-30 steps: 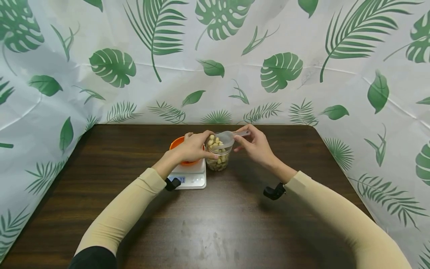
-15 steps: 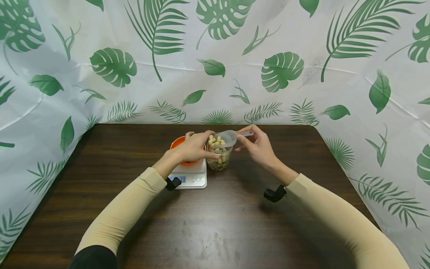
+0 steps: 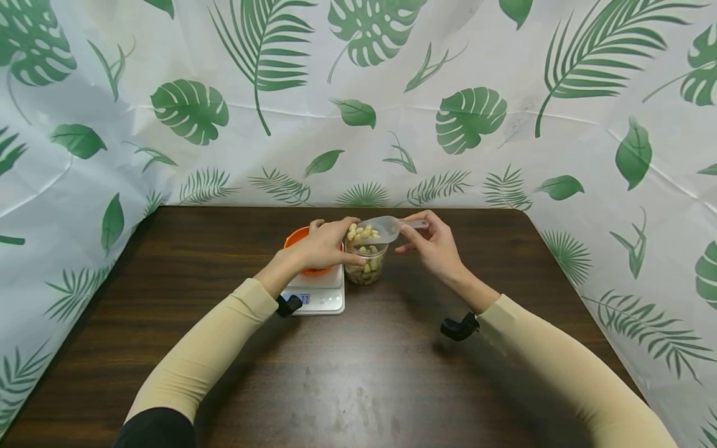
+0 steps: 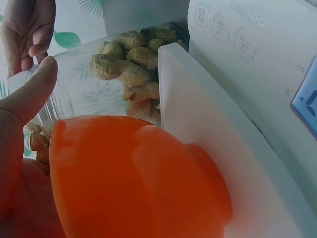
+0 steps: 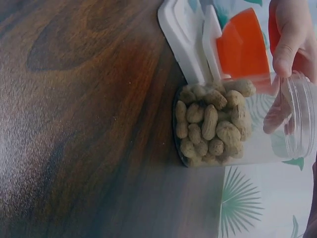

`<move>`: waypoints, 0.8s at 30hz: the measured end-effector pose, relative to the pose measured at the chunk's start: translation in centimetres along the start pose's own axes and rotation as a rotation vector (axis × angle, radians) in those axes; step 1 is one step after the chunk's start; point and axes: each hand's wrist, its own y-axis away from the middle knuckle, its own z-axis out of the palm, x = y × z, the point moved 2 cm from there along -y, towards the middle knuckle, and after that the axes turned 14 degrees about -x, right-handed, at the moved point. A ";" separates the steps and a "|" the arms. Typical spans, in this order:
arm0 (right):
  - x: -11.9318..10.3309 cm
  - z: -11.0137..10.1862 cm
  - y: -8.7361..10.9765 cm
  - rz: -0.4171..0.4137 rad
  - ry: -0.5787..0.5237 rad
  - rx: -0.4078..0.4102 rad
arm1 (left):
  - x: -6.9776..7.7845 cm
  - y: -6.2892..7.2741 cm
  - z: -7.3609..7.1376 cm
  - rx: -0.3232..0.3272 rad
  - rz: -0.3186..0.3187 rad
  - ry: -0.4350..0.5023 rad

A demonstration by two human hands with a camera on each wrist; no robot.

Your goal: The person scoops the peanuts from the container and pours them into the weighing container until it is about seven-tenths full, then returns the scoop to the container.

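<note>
From your head, you look forward and down. Your wrist views, sideways and close, share jar [image 5: 299,121] and bowl [image 4: 133,173].

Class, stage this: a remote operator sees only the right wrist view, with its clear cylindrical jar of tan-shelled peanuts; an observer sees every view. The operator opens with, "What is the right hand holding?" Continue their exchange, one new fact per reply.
Observer: The head view shows the right hand pinching the handle of a translucent plastic scoop.
Operator: Is the scoop loaded?
Observer: Yes, several tan-shelled peanuts lie in it.
Operator: What is marked on the face of the white plastic scale?
Observer: Among other markings, the left wrist view shows three outlined button symbols in a row.
</note>
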 end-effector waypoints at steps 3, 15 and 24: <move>0.1 0.0 0.1 -0.003 -0.027 0.019 | 0.0 0.1 0.0 -0.006 -0.006 0.002; 0.7 0.2 0.4 0.059 -0.102 0.096 | 0.0 0.1 0.1 -0.005 -0.003 0.015; 0.9 0.2 0.5 0.059 -0.131 0.111 | 0.1 0.2 0.2 -0.024 0.014 -0.019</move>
